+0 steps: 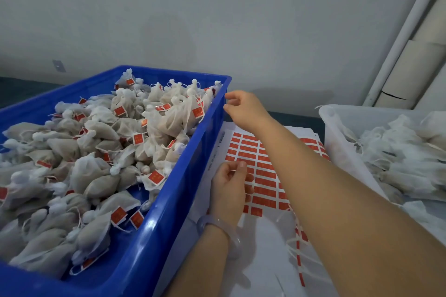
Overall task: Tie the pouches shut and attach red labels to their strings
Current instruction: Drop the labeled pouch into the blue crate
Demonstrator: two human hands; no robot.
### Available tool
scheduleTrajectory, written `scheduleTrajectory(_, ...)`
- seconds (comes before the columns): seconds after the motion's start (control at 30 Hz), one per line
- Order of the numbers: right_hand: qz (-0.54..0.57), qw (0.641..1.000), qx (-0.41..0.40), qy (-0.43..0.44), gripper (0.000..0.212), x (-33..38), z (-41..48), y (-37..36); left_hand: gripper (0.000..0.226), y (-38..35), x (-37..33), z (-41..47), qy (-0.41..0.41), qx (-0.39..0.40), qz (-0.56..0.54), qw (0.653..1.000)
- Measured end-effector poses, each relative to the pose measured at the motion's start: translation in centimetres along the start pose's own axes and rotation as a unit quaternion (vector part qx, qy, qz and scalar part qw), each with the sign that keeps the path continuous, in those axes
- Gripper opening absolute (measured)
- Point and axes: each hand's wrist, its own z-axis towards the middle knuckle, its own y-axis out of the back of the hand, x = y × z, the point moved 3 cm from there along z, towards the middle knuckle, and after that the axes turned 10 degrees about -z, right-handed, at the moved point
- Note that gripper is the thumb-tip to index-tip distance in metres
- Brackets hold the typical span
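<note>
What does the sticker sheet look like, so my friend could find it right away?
Find the big blue crate full of pouches on the left. Right beside it, between the crate and the white bin, a sheet of paper lies flat. Only it has neat rows of small red labels; the other labels hang on strings in the crate.

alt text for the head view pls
A person's right hand is at the rim of a blue crate full of tied, red-labelled pouches; the left hand hovers curled over a sheet of red labels. A clear bin at right holds more pouches.
</note>
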Motion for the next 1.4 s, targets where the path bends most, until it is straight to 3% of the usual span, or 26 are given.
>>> scheduleTrajectory(0.13,0.029,0.997,-0.063,-0.028,0.033,-1.1,-2.5,1.8,0.010,0.1,0.0,-0.1,-0.003,0.020,0.016,1.000)
scheduleTrajectory(0.27,-0.001,0.992,-0.111,-0.065,0.031,-4.0,-6.9,3.9,0.031,-0.2,0.1,-0.8,-0.064,0.072,0.117,0.988)
scheduleTrajectory(0.4,-0.044,0.985,-0.148,-0.073,0.022,-6.3,-11.7,6.4,0.007,-0.9,0.2,-1.6,-0.070,0.163,0.225,0.958)
scheduleTrajectory(0.57,-0.091,0.981,-0.159,-0.066,0.007,-6.9,-14.0,12.7,0.013,-1.6,0.9,-2.0,-0.055,0.204,0.307,0.928)
scheduleTrajectory(0.63,-0.154,0.976,-0.119,-0.101,0.003,-8.1,-13.4,16.2,0.016,-1.6,1.2,-2.0,-0.057,0.211,0.342,0.914)
scheduleTrajectory(0.7,-0.228,0.962,-0.012,-0.153,0.007,-9.9,-13.2,18.6,0.019,-1.6,1.4,-1.9,-0.060,0.218,0.364,0.904)
scheduleTrajectory(0.8,-0.290,0.912,0.178,-0.228,0.010,-13.3,-14.1,18.4,0.023,-1.5,1.3,-1.8,-0.069,0.210,0.384,0.896)
scheduleTrajectory(0.87,-0.309,0.884,0.253,-0.242,0.019,-14.7,-15.0,17.2,0.027,-1.4,1.3,-1.7,-0.082,0.200,0.401,0.890)
scheduleTrajectory(1.0,-0.283,0.900,0.249,-0.218,0.015,-15.1,-15.3,16.3,0.028,-1.3,1.4,-1.6,-0.103,0.182,0.426,0.880)
scheduleTrajectory(1.1,-0.290,0.893,0.264,-0.220,0.013,-15.4,-15.4,16.2,0.028,-1.3,1.4,-1.5,-0.105,0.181,0.435,0.876)
scheduleTrajectory(1.17,-0.295,0.897,0.237,-0.228,0.012,-16.1,-15.4,16.4,0.025,-1.4,1.4,-1.5,-0.100,0.189,0.430,0.877)
scheduleTrajectory(1.27,-0.264,0.934,0.017,-0.238,0.016,-17.3,-14.7,18.5,0.018,-1.6,1.4,-1.6,-0.096,0.201,0.425,0.878)
scheduleTrajectory(1.33,-0.252,0.925,-0.090,-0.270,0.035,-18.0,-14.8,19.8,0.016,-1.6,1.5,-1.6,-0.091,0.203,0.422,0.879)
scheduleTrajectory(1.4,-0.283,0.905,-0.038,-0.317,0.058,-18.8,-15.2,19.7,0.017,-1.5,1.5,-1.5,-0.085,0.201,0.421,0.881)
